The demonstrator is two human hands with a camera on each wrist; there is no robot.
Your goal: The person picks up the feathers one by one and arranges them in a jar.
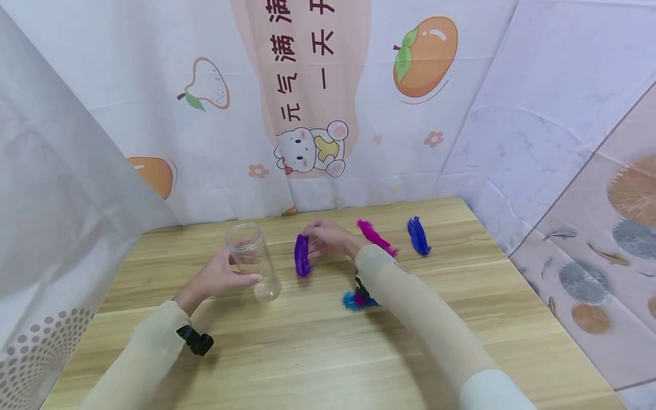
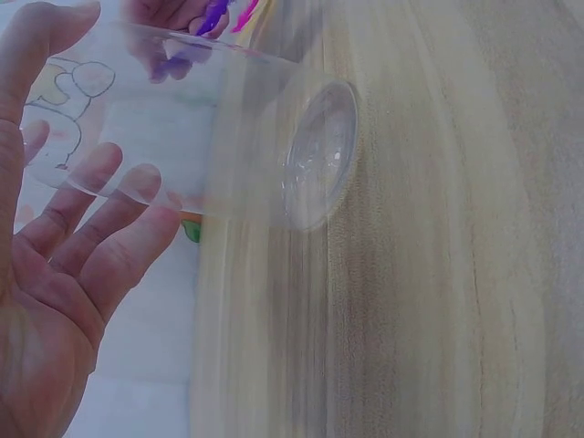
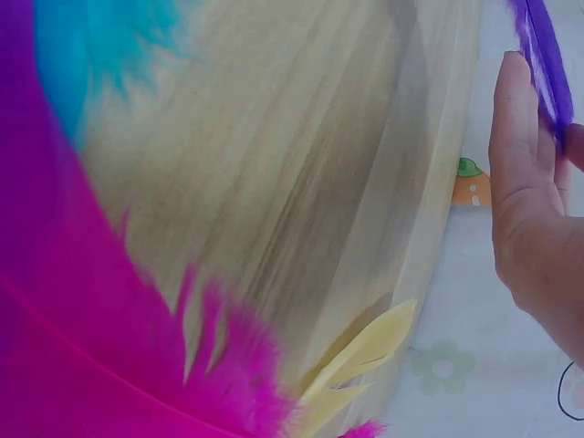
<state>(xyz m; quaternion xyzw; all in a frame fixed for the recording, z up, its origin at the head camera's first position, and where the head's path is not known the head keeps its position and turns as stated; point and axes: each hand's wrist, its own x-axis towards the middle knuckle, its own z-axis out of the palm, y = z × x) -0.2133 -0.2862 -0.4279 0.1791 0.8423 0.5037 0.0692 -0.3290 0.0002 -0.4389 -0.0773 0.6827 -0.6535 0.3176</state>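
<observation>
A clear, open-mouthed plastic jar (image 1: 268, 265) stands on the table at left of centre. My left hand (image 1: 217, 276) grips it, thumb on the near side and fingers behind, seen through the wall. The jar's round base (image 2: 324, 155) shows in the left wrist view; nothing is visible inside. To the right of the jar, my right hand (image 1: 330, 236) pinches a purple feather (image 1: 302, 259) by its upper end, the feather hanging down. The right wrist view shows that purple feather (image 3: 547, 64) between thumb and fingers.
Right of my right hand lie a magenta feather (image 1: 373, 233) and a dark blue feather (image 1: 418, 236). A teal feather (image 1: 352, 300) is partly under my right forearm. A pale yellow feather (image 3: 365, 342) shows in the right wrist view. A printed curtain (image 1: 215, 165) hangs behind the table.
</observation>
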